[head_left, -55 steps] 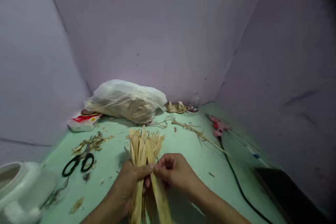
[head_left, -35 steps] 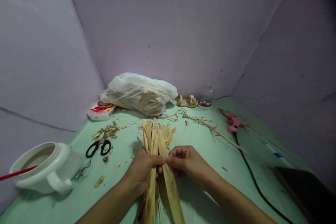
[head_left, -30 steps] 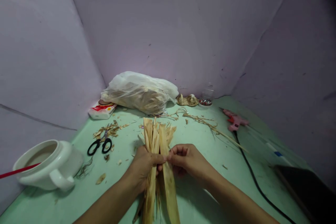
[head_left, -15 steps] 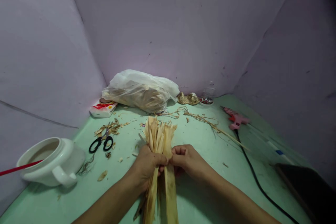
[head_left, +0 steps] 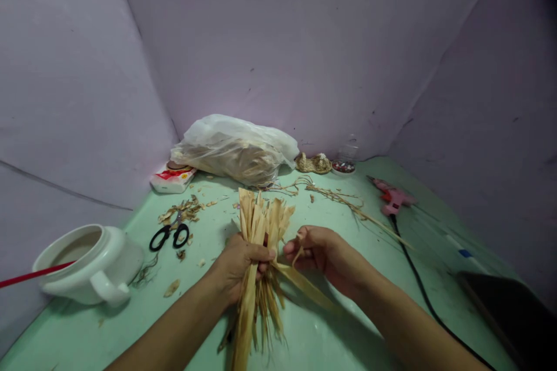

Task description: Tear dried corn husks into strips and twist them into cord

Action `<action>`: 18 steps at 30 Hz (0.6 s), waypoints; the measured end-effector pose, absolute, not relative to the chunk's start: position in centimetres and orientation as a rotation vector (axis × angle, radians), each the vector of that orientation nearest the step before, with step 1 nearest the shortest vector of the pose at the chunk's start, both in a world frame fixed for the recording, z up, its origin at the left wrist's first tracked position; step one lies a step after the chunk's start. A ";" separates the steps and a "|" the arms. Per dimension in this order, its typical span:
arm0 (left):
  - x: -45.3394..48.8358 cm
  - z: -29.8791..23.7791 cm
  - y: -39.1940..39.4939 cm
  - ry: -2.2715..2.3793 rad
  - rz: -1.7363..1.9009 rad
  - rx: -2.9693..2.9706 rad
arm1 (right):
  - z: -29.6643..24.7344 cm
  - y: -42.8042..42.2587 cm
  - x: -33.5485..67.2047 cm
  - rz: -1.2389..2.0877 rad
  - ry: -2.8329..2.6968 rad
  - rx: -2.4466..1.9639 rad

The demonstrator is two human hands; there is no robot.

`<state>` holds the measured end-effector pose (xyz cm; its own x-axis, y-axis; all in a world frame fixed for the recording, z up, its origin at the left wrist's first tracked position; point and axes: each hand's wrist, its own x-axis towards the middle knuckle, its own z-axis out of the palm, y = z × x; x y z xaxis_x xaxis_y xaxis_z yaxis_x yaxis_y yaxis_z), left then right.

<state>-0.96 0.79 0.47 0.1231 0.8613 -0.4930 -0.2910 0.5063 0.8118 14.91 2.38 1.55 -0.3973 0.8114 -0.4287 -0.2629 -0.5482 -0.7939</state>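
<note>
My left hand [head_left: 238, 262] is wrapped round a bundle of dried tan husk strips [head_left: 261, 221] that fans out above the fist and trails down toward me. My right hand [head_left: 319, 249] sits just to the right of it and pinches one long husk strip [head_left: 304, 285]. That strip is pulled out sideways from the bundle and slants down to the right over the green table [head_left: 209, 301].
Black-handled scissors [head_left: 169, 236] lie among husk scraps at the left. A white pot [head_left: 89, 264] with a red stick stands at the far left. A plastic bag of husks [head_left: 235, 151] lies at the back. A pink glue gun [head_left: 391, 200] and its black cord [head_left: 429, 301] run along the right.
My right hand has drawn one strip away from the bundle, out to the right and downward. The left hand keeps its grip on the bundle. The view shifted a little left early on.
</note>
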 end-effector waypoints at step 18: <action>-1.5 0.4 1.3 1.249 0.917 0.540 | 7.5 3.1 22.5 1.801 -0.805 -0.982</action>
<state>-1.49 1.29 0.41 0.0461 0.8255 -0.5626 -0.2890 0.5501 0.7835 22.49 3.10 7.55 -0.2754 0.9180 -0.2852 -0.3996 -0.3792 -0.8346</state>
